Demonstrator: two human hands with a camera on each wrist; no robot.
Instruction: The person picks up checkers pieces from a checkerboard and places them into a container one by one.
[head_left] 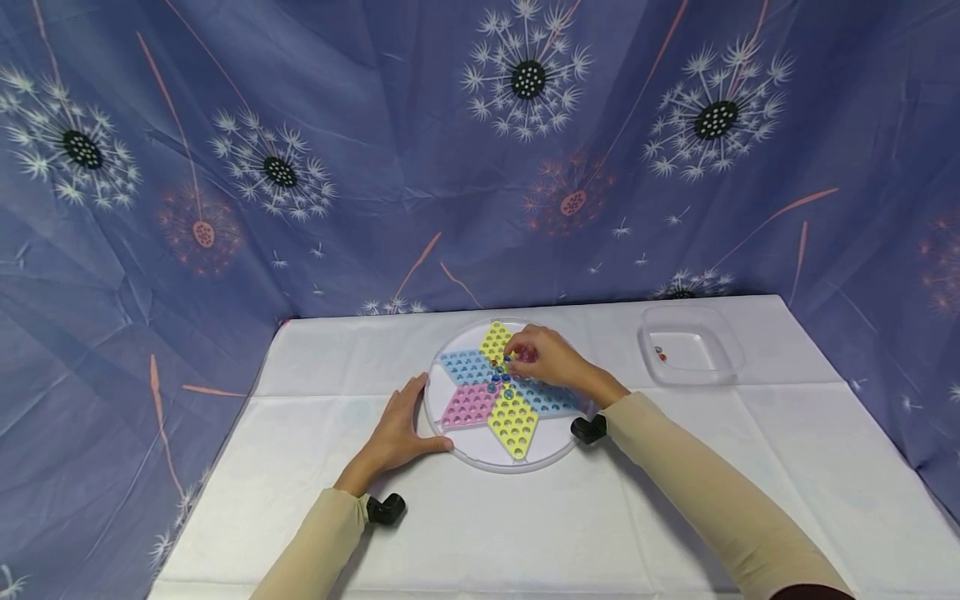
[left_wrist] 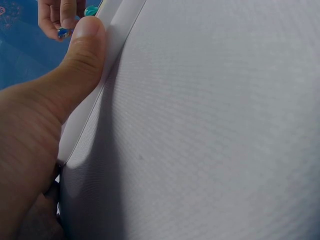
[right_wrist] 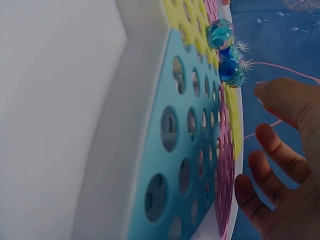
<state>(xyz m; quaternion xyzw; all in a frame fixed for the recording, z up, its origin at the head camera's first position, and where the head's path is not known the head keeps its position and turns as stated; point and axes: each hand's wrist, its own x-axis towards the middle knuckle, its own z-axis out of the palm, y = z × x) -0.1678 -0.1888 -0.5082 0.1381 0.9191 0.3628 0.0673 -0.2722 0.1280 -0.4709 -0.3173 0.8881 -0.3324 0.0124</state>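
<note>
A round white Chinese checkers board [head_left: 465,454] with a yellow, blue and pink star lies on the table. My left hand [head_left: 397,425] rests on its left edge, fingers fairly straight; the left wrist view shows the thumb [left_wrist: 85,55] against the rim. Over the star's middle, my right hand [head_left: 547,357] pinches a blue marble [left_wrist: 62,33] at its fingertips. In the right wrist view, the thumb of that hand [right_wrist: 277,150] hides the pinch. Several blue and teal marbles [right_wrist: 220,34] sit in holes around the centre.
A clear plastic box [head_left: 712,375] stands right of the board, with a few reddish marbles [head_left: 660,354] inside. White cloth [head_left: 510,533] covers the table. A blue curtain with dandelion print [head_left: 420,158] hangs behind it.
</note>
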